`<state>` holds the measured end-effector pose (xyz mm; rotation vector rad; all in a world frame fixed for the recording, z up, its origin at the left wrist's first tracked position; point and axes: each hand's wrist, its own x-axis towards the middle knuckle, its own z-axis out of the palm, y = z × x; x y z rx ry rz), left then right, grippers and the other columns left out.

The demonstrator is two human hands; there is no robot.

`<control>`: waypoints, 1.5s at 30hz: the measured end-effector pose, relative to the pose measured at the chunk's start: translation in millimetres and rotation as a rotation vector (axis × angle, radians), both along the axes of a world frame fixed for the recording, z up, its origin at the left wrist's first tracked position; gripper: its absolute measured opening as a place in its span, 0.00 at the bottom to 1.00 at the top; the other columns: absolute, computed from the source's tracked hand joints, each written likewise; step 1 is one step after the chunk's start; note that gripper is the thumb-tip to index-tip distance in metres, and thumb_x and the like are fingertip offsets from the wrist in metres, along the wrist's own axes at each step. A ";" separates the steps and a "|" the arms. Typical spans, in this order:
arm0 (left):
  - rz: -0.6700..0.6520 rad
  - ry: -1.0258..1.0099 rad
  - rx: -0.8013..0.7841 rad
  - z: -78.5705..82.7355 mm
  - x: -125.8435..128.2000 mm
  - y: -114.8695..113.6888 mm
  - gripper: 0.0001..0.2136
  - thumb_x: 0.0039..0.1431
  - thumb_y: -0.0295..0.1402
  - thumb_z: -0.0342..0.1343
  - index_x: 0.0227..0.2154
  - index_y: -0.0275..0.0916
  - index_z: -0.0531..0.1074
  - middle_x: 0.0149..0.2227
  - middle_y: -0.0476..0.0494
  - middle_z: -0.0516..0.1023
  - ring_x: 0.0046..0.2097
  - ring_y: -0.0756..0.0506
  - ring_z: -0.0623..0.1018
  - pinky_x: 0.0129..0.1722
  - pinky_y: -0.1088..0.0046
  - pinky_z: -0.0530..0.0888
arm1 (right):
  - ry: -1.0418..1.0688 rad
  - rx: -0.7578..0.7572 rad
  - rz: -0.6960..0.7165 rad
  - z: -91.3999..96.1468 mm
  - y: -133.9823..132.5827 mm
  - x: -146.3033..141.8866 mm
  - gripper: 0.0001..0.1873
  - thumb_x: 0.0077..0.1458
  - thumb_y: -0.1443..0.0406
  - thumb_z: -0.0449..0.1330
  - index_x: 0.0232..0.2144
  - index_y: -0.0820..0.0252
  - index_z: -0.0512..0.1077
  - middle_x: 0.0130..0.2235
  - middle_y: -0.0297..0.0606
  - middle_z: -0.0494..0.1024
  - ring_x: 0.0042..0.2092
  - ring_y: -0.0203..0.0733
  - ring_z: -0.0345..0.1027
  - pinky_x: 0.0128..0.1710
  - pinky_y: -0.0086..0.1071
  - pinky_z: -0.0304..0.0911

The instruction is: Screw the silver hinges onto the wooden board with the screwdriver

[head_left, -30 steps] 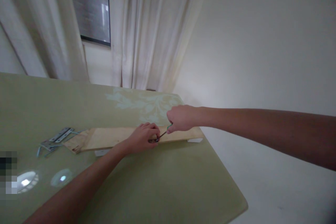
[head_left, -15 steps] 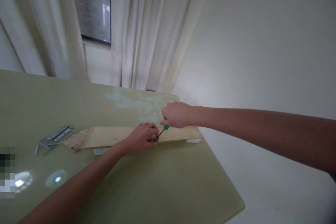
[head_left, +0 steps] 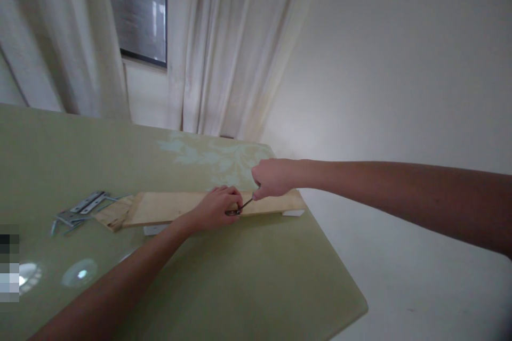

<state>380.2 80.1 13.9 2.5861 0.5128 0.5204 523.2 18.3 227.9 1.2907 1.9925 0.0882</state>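
A pale wooden board (head_left: 160, 208) lies across the table, slightly raised on white pieces. My left hand (head_left: 216, 209) rests over its front edge, fingers closed on a small metal part (head_left: 232, 213) that looks like a hinge; most of it is hidden. In my right hand (head_left: 274, 177) is a screwdriver (head_left: 248, 203), its handle now covered by the fist. The thin shaft slants down and left, its tip at the metal part beside my left fingertips.
Metal hinges (head_left: 88, 202) and several bolt-like rods (head_left: 72, 225) lie left of the board, near a wooden offcut (head_left: 116, 213). White supports (head_left: 293, 213) show beneath the board. The green table (head_left: 260, 277) has its right edge close by; curtains (head_left: 232, 53) hang behind.
My right hand has shifted slightly right and lower and turned, so the screwdriver's green handle is now covered and its shaft lies flatter. My left hand stays in place.
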 end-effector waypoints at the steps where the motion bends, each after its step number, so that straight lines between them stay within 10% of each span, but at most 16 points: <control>1: 0.004 0.004 0.000 -0.2 0.2 0.3 0.06 0.59 0.31 0.65 0.40 0.43 0.79 0.49 0.44 0.80 0.53 0.38 0.77 0.54 0.62 0.68 | 0.005 0.016 0.014 -0.4 -1.1 0.1 0.25 0.66 0.49 0.63 0.38 0.66 0.84 0.37 0.52 0.86 0.36 0.49 0.80 0.33 0.35 0.63; 8: 0.020 0.001 0.006 -1.7 0.7 0.0 0.05 0.60 0.32 0.65 0.39 0.45 0.79 0.48 0.45 0.81 0.52 0.38 0.77 0.53 0.63 0.68 | 0.089 -0.061 0.680 5.8 -7.5 19.1 0.17 0.73 0.71 0.51 0.45 0.58 0.81 0.47 0.46 0.84 0.45 0.44 0.78 0.36 0.35 0.61; 15: 0.008 0.000 -0.015 0.8 -0.3 -1.4 0.06 0.59 0.31 0.66 0.39 0.44 0.79 0.49 0.45 0.80 0.53 0.39 0.77 0.55 0.63 0.69 | 0.014 -0.073 0.118 -4.8 -3.7 11.1 0.21 0.69 0.55 0.60 0.33 0.65 0.84 0.30 0.45 0.84 0.29 0.42 0.75 0.27 0.32 0.56; 19: 0.004 -0.009 -0.011 0.8 -0.1 -1.6 0.05 0.59 0.31 0.66 0.39 0.44 0.79 0.48 0.45 0.80 0.52 0.39 0.78 0.53 0.63 0.69 | 0.002 -0.018 0.190 -2.4 -8.0 17.7 0.18 0.69 0.56 0.62 0.48 0.65 0.82 0.42 0.50 0.86 0.38 0.47 0.79 0.29 0.34 0.54; 24: 0.013 -0.010 -0.012 0.7 0.7 -2.7 0.04 0.59 0.31 0.65 0.37 0.44 0.79 0.47 0.46 0.81 0.51 0.39 0.78 0.53 0.63 0.68 | -0.020 -0.025 0.727 7.4 -10.4 28.4 0.16 0.72 0.73 0.51 0.48 0.59 0.79 0.46 0.46 0.84 0.44 0.45 0.78 0.31 0.35 0.55; 31: 0.019 -0.029 -0.022 -3.1 0.2 -2.4 0.05 0.58 0.31 0.65 0.38 0.44 0.79 0.48 0.45 0.80 0.51 0.39 0.77 0.52 0.65 0.69 | 0.034 0.002 0.069 -3.9 -4.0 5.7 0.17 0.64 0.56 0.61 0.39 0.63 0.84 0.35 0.48 0.86 0.36 0.49 0.80 0.30 0.35 0.58; 35: 0.015 -0.032 -0.007 -4.1 -0.3 -2.6 0.06 0.58 0.30 0.65 0.38 0.44 0.79 0.48 0.45 0.80 0.51 0.39 0.77 0.52 0.64 0.69 | 0.040 0.035 0.096 -3.1 -1.5 6.1 0.20 0.64 0.54 0.62 0.48 0.62 0.82 0.41 0.49 0.87 0.41 0.52 0.81 0.30 0.35 0.59; 41: 0.046 0.005 0.002 -2.4 0.7 -2.9 0.06 0.57 0.30 0.65 0.39 0.44 0.79 0.47 0.45 0.80 0.51 0.37 0.77 0.51 0.62 0.68 | 0.023 -0.083 0.803 5.4 -3.0 19.7 0.19 0.73 0.72 0.49 0.50 0.55 0.79 0.45 0.44 0.85 0.42 0.44 0.79 0.32 0.35 0.57; 45: 0.015 0.006 -0.018 -0.4 -0.4 -2.6 0.05 0.59 0.30 0.65 0.38 0.44 0.79 0.49 0.45 0.80 0.52 0.38 0.77 0.52 0.63 0.68 | 0.055 0.004 0.303 -4.3 -0.1 13.7 0.13 0.69 0.59 0.62 0.44 0.61 0.82 0.39 0.47 0.86 0.39 0.48 0.80 0.32 0.34 0.58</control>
